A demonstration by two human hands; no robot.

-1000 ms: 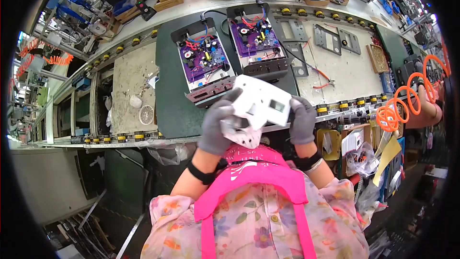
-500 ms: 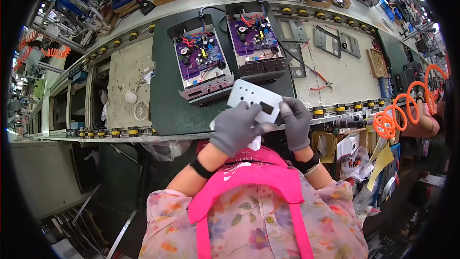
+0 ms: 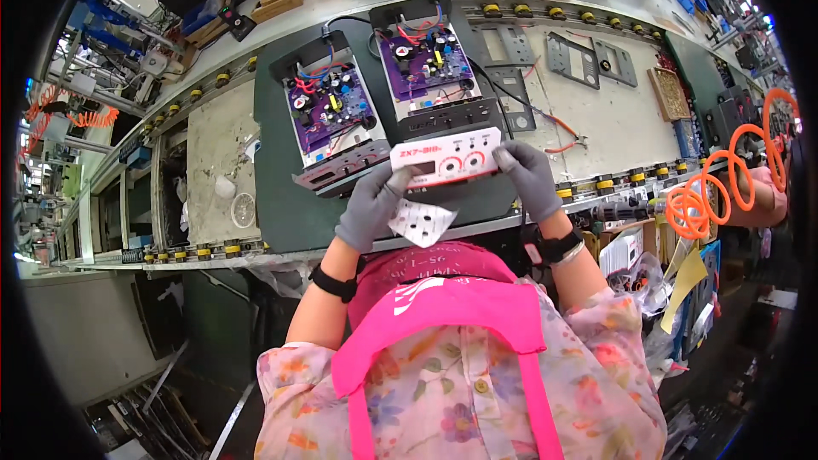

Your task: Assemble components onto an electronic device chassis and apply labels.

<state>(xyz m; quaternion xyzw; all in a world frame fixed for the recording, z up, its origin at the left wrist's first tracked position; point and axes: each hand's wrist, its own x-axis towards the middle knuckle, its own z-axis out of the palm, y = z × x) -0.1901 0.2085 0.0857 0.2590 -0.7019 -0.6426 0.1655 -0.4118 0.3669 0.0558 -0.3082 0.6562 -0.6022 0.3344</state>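
I hold a white and red front panel label (image 3: 439, 168) with a small window and two printed dials, its printed face up. My left hand (image 3: 373, 204), in a grey glove, is closed on its left end. Closed on the right end is my right hand (image 3: 530, 181), gloved the same. A white sheet with dark holes (image 3: 426, 223) hangs below the label by my left fingers; whether they grip it is hidden. Just beyond are two opened metal units with purple circuit boards, the left unit (image 3: 335, 111) and the right unit (image 3: 433, 64), both wired at the back.
The units stand on a dark green board (image 3: 281, 196) over a roller line. To the right lie orange-handled pliers (image 3: 567, 136), grey metal plates (image 3: 573, 61) and a box of small parts (image 3: 670, 94). An orange coiled hose (image 3: 692, 209) hangs at the far right.
The label has turned from its plain side to its printed face and moved slightly up. My left hand has shifted to its left end. The white sheet now shows below.
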